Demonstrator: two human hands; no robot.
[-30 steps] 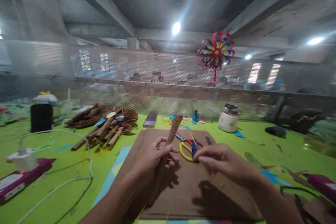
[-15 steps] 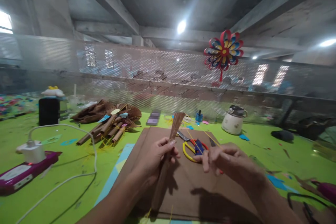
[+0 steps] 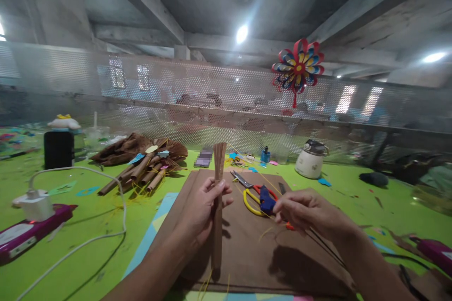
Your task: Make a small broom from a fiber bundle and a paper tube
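Upright in my left hand (image 3: pixel 212 197) is a strip of brown pleated paper (image 3: pixel 219 160), like a folded fan. Its top flares slightly, and yellow strands hang at its lower end. My right hand (image 3: pixel 303 209) is raised to the right with curled fingers pinching a thin yellow thread (image 3: pixel 271 182). Scissors (image 3: pixel 251 201) with yellow and red handles lie just left of that hand, a dark blue piece (image 3: pixel 267 202) over the handles. A small orange-red part (image 3: pixel 290 226) shows below my right fingers. Under both hands lies a brown sheet (image 3: pixel 254 254).
Brown paper fans and rolls (image 3: pixel 144 169) are heaped at the left back. A white cable (image 3: pixel 70 247) curves from a charger in a purple power strip (image 3: pixel 63 216). A black phone-like slab (image 3: pixel 59 149) stands behind. A white pot (image 3: pixel 310 160) and blue bottle (image 3: pixel 265 155) stand farther back.
My left hand has shifted slightly left, and the pleated paper has turned from leaning to nearly upright. My right hand's fingers have curled in more, and the thread has moved with it.
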